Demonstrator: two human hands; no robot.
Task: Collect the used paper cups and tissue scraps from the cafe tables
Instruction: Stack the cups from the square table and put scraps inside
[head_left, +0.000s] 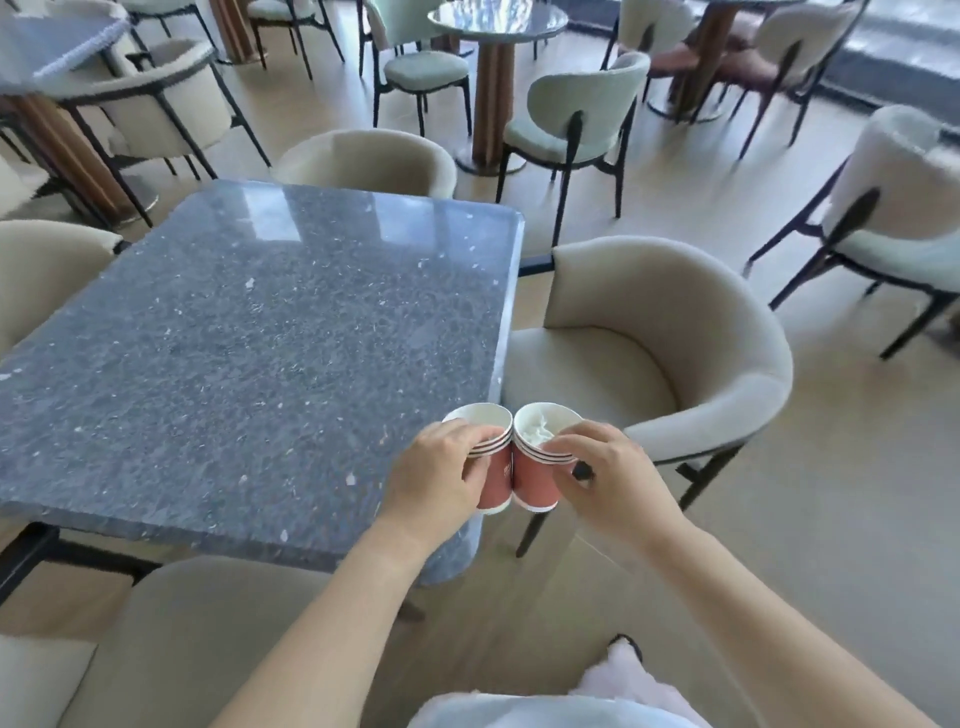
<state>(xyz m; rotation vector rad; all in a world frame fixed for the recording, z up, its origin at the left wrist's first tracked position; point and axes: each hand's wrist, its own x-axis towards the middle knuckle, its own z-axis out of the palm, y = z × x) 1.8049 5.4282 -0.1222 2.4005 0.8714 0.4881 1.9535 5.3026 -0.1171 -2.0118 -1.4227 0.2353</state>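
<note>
Head view: left hand (436, 470), right hand (618, 480), each round a cup stack (537, 480), between table (260, 338) and armchair (675, 322)

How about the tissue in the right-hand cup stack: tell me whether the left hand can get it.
Probably not yet: the left hand grips the left cup stack, so its fingers are busy. The tissue lies uncovered in the mouth of the right cup stack, close by.
</note>
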